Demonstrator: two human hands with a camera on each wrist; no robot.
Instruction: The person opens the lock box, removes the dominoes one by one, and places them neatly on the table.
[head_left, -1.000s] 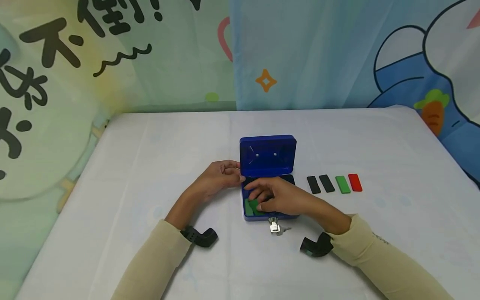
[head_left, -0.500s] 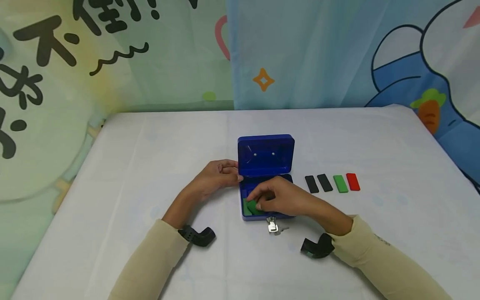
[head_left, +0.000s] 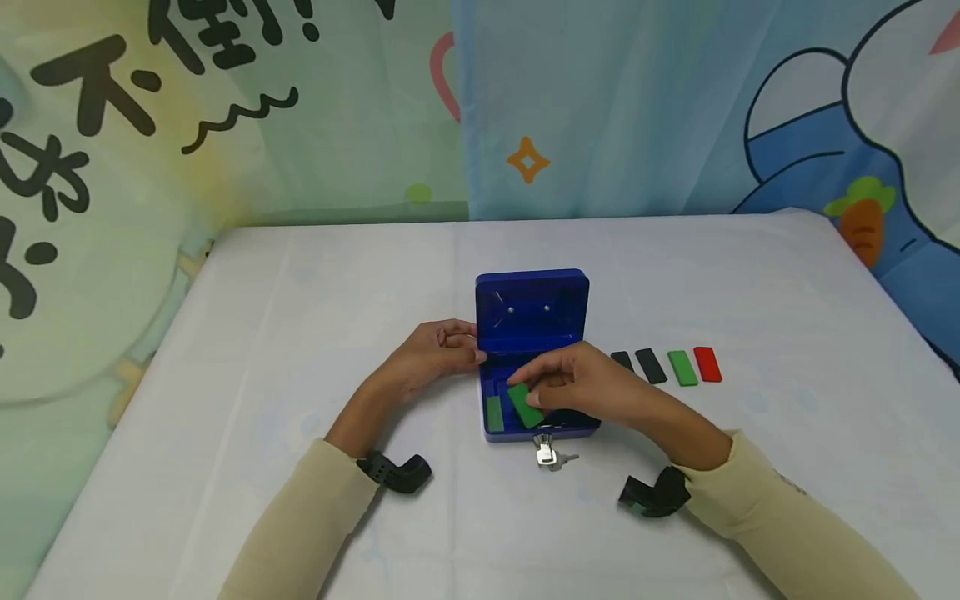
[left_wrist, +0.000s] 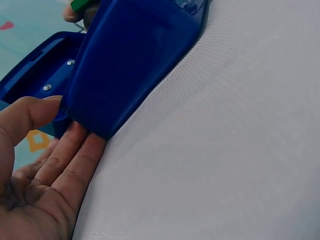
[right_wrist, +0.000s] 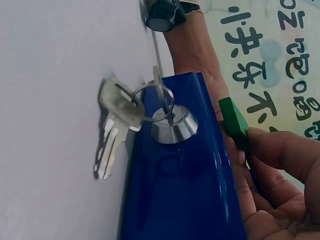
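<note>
A blue metal cash box (head_left: 534,435) stands on the table with its lid (head_left: 532,310) raised. At its back left corner my left hand (head_left: 438,354) holds on, thumb near the hinge and fingers against the outer wall. Over the box, my right hand (head_left: 581,385) pinches a tilted green rectangular block (head_left: 525,406) between thumb and fingers. Inside at the left lies another green block (head_left: 495,414). A dark piece inside is partly hidden by the right hand. In the right wrist view, keys (right_wrist: 122,107) hang by a ring from the front lock (right_wrist: 174,125).
Right of the box, a row on the white tablecloth (head_left: 300,275) holds two black blocks (head_left: 651,366), a green block (head_left: 682,367) and a red block (head_left: 708,364). The right hand partly covers the nearest black one. Printed curtains (head_left: 600,108) hang behind the table.
My right hand has lifted the green block off the box's inside left and moved slightly right and up with it. The left hand has stayed at the box corner.
</note>
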